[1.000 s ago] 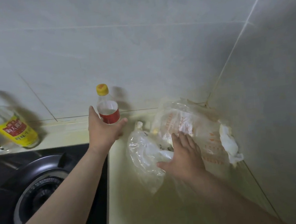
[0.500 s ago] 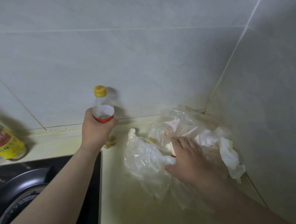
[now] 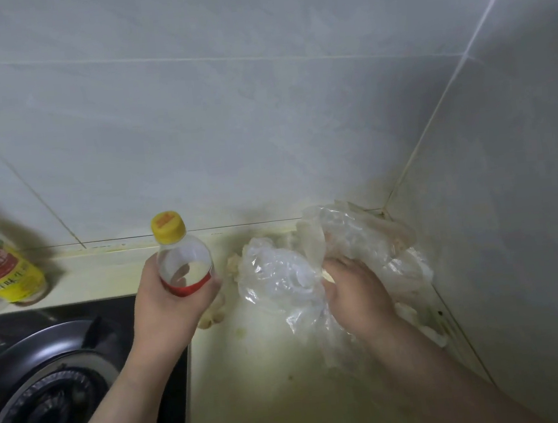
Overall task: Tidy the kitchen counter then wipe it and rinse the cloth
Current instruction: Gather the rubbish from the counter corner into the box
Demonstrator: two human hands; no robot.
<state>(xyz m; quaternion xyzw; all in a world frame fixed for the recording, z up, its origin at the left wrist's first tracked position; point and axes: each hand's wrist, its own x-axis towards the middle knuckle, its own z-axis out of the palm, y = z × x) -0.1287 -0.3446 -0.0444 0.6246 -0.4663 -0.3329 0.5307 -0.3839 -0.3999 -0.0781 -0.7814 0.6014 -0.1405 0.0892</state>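
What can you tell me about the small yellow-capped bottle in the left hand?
The small bottle is clear plastic with a yellow screw cap and a red label band round its lower body. It looks nearly empty, with a pale residue inside. Roughly upright, it appears lifted off the counter beside the stove, gripped round the label by the left hand. Nothing else touches it.

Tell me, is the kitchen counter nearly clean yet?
Not nearly. Nothing looks finished yet. In hand: the left hand grips the yellow-capped bottle, and the right hand grips the clear plastic bags in the corner. Left: pale scraps lie on the stained counter, so wiping and rinsing the cloth come later; no cloth is in view.
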